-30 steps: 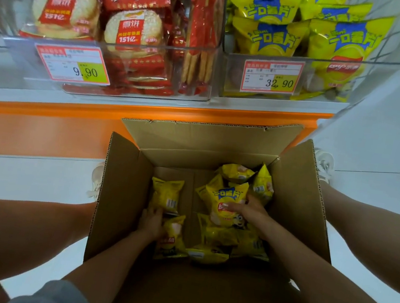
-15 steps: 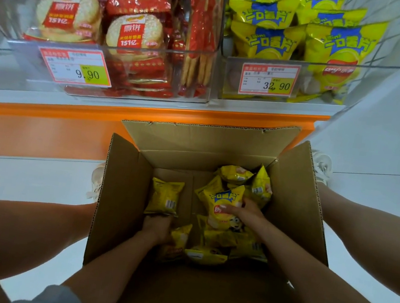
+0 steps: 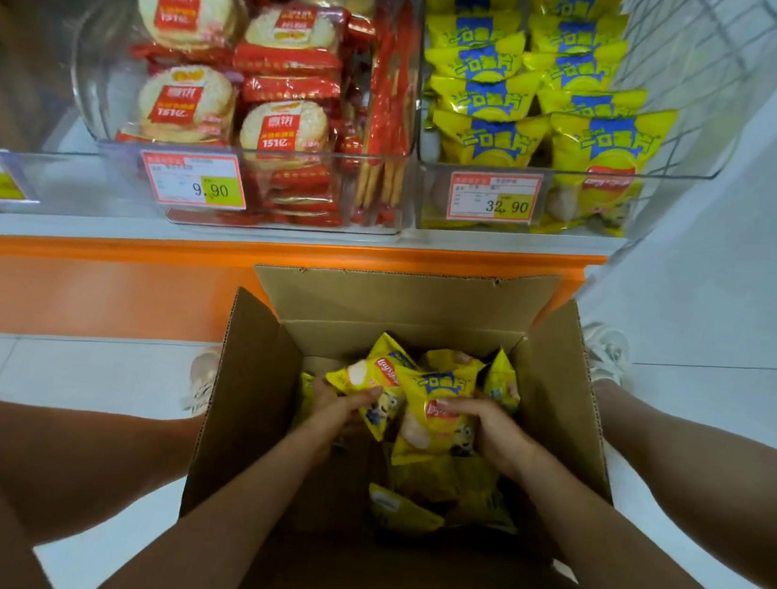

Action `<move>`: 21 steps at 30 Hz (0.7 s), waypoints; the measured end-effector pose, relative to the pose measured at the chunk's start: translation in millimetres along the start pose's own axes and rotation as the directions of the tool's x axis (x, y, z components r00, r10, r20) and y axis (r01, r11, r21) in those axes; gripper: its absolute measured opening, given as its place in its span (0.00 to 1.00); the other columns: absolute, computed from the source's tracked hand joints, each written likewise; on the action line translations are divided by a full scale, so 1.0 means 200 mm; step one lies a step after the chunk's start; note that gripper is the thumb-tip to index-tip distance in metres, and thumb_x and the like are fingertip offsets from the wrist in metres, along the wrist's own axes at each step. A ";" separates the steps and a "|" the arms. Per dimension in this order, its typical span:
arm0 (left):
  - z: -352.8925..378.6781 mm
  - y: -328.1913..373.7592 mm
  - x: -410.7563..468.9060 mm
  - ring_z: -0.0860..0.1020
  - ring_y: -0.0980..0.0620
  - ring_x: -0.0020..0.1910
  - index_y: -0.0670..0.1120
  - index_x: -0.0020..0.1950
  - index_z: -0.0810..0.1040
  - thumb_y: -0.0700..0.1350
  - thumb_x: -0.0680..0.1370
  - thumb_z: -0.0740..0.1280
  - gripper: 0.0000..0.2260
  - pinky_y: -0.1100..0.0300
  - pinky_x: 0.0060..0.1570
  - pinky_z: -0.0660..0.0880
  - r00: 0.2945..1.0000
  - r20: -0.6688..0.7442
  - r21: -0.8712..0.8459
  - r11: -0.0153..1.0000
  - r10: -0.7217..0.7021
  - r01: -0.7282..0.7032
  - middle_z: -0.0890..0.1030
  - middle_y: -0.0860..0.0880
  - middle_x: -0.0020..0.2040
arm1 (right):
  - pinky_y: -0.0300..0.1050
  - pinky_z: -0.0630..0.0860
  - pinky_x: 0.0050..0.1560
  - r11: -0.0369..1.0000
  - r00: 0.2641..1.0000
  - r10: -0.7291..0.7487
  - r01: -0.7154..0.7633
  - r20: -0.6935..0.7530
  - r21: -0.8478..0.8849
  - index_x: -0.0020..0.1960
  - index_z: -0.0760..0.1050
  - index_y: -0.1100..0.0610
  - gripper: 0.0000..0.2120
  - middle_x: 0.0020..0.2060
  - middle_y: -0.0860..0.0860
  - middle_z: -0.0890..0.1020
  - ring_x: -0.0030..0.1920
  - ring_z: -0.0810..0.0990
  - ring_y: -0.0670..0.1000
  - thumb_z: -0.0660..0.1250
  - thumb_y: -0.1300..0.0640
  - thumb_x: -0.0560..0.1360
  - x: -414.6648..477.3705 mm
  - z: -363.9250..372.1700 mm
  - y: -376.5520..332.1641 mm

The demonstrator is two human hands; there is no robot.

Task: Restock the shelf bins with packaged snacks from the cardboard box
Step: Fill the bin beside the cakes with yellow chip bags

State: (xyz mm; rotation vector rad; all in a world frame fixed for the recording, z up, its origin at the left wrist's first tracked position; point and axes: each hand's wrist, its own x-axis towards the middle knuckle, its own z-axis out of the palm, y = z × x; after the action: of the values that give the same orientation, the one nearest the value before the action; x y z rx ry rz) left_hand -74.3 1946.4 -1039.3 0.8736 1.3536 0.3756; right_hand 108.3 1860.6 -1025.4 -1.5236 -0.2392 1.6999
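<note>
Right now one yellow chip packet sits pinched in my left hand, fingers curled over its lower edge. A second packet is gripped by my right hand, thumb across its front. Both are inside the cardboard box, touching each other between my fingertips. Under my fingers lie more loose packets. Beyond the fingertips, up on the shelf, stands the yellow-chip bin, with the red cracker bin to its left.
</note>
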 end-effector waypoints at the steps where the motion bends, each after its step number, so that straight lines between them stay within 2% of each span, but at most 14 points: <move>1: 0.01 0.00 -0.01 0.79 0.49 0.39 0.52 0.58 0.63 0.40 0.73 0.71 0.21 0.60 0.31 0.77 0.999 0.050 -0.022 1.000 -0.002 0.003 0.78 0.47 0.50 | 0.44 0.79 0.45 0.999 0.999 -0.019 0.018 0.026 0.042 0.58 0.77 0.62 0.17 0.42 0.54 0.85 0.42 0.84 0.53 0.67 0.62 0.70 -0.01 0.00 -0.01; 3: 0.01 0.02 -0.03 0.81 0.46 0.41 0.55 0.60 0.65 0.40 0.73 0.71 0.22 0.56 0.35 0.80 0.990 0.140 -0.052 0.998 -0.010 0.018 0.79 0.47 0.52 | 0.46 0.79 0.46 0.991 0.997 -0.075 0.072 0.020 0.111 0.54 0.78 0.59 0.13 0.42 0.53 0.86 0.41 0.85 0.52 0.67 0.61 0.69 -0.02 0.01 -0.03; 6: -0.01 0.06 -0.05 0.80 0.50 0.43 0.52 0.58 0.71 0.42 0.75 0.68 0.14 0.52 0.47 0.79 0.975 0.224 -0.031 0.999 -0.014 0.022 0.80 0.48 0.50 | 0.51 0.76 0.53 0.981 0.993 -0.116 0.120 -0.038 0.151 0.49 0.79 0.57 0.08 0.38 0.52 0.85 0.38 0.84 0.52 0.66 0.63 0.70 -0.04 -0.01 -0.06; 8: -0.03 0.09 -0.07 0.79 0.52 0.47 0.49 0.55 0.75 0.46 0.75 0.68 0.09 0.54 0.51 0.77 0.975 0.224 0.041 0.999 -0.004 -0.006 0.80 0.48 0.50 | 0.51 0.77 0.54 0.986 0.995 -0.099 0.102 -0.035 0.132 0.50 0.79 0.58 0.13 0.39 0.53 0.85 0.39 0.84 0.52 0.69 0.61 0.66 -0.07 -0.03 -0.08; 10: -0.04 0.11 -0.09 0.79 0.52 0.49 0.47 0.50 0.77 0.49 0.74 0.69 0.08 0.59 0.47 0.77 0.981 0.193 0.104 0.994 0.016 -0.037 0.81 0.47 0.49 | 0.48 0.77 0.49 0.994 0.997 -0.068 0.070 -0.021 0.083 0.50 0.80 0.58 0.17 0.40 0.54 0.85 0.40 0.84 0.53 0.72 0.59 0.61 -0.10 -0.03 -0.09; 11: -0.04 0.12 -0.09 0.78 0.52 0.48 0.46 0.48 0.78 0.49 0.73 0.70 0.09 0.60 0.45 0.76 0.985 0.168 0.139 0.989 0.032 -0.056 0.81 0.47 0.48 | 0.47 0.76 0.47 0.996 0.998 -0.059 0.060 -0.021 0.060 0.48 0.80 0.59 0.15 0.39 0.54 0.85 0.39 0.84 0.53 0.72 0.59 0.62 -0.12 -0.03 -0.10; 13: -0.03 0.15 -0.11 0.78 0.50 0.49 0.43 0.46 0.77 0.49 0.71 0.73 0.11 0.58 0.50 0.73 0.990 0.121 0.174 0.980 0.076 -0.097 0.81 0.47 0.45 | 0.44 0.75 0.44 0.998 0.998 -0.062 0.063 -0.028 0.028 0.45 0.80 0.59 0.08 0.36 0.53 0.85 0.38 0.83 0.53 0.69 0.60 0.66 -0.16 -0.02 -0.13; 14: -0.03 0.18 -0.13 0.77 0.51 0.48 0.43 0.46 0.75 0.48 0.71 0.73 0.12 0.60 0.50 0.72 0.988 0.115 0.187 0.975 0.099 -0.120 0.80 0.48 0.44 | 0.44 0.74 0.44 0.997 0.997 -0.072 0.073 -0.028 0.009 0.43 0.80 0.58 0.07 0.35 0.52 0.85 0.39 0.82 0.53 0.69 0.60 0.66 -0.18 -0.01 -0.15; 16: -0.02 0.24 -0.16 0.74 0.54 0.45 0.43 0.45 0.73 0.49 0.70 0.74 0.14 0.65 0.45 0.69 0.979 0.146 0.234 0.956 0.143 -0.175 0.77 0.47 0.43 | 0.45 0.73 0.47 0.994 0.995 -0.097 0.097 -0.017 -0.044 0.43 0.80 0.58 0.11 0.35 0.51 0.85 0.40 0.82 0.53 0.71 0.58 0.60 -0.23 -0.01 -0.21; 19: -0.03 0.36 -0.23 0.73 0.55 0.43 0.44 0.54 0.71 0.48 0.72 0.73 0.16 0.69 0.36 0.68 0.959 0.219 0.287 0.928 0.178 -0.238 0.76 0.45 0.50 | 0.45 0.74 0.44 0.984 0.987 -0.158 0.161 0.038 -0.073 0.43 0.80 0.58 0.12 0.36 0.52 0.85 0.37 0.83 0.51 0.70 0.59 0.59 -0.33 -0.01 -0.32; 21: -0.03 0.44 -0.28 0.73 0.54 0.40 0.45 0.61 0.68 0.46 0.74 0.71 0.20 0.70 0.30 0.68 0.941 0.286 0.313 0.910 0.182 -0.271 0.77 0.46 0.52 | 0.46 0.76 0.46 0.973 0.977 -0.208 0.212 0.054 -0.090 0.48 0.79 0.58 0.17 0.38 0.52 0.85 0.39 0.84 0.51 0.70 0.58 0.59 -0.38 -0.01 -0.38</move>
State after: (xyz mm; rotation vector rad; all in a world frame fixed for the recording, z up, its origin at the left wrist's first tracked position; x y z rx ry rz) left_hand -71.2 1965.7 -935.9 1.3391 1.0981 0.1944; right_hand 137.3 1857.7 -922.8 -1.4736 -0.4944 1.5738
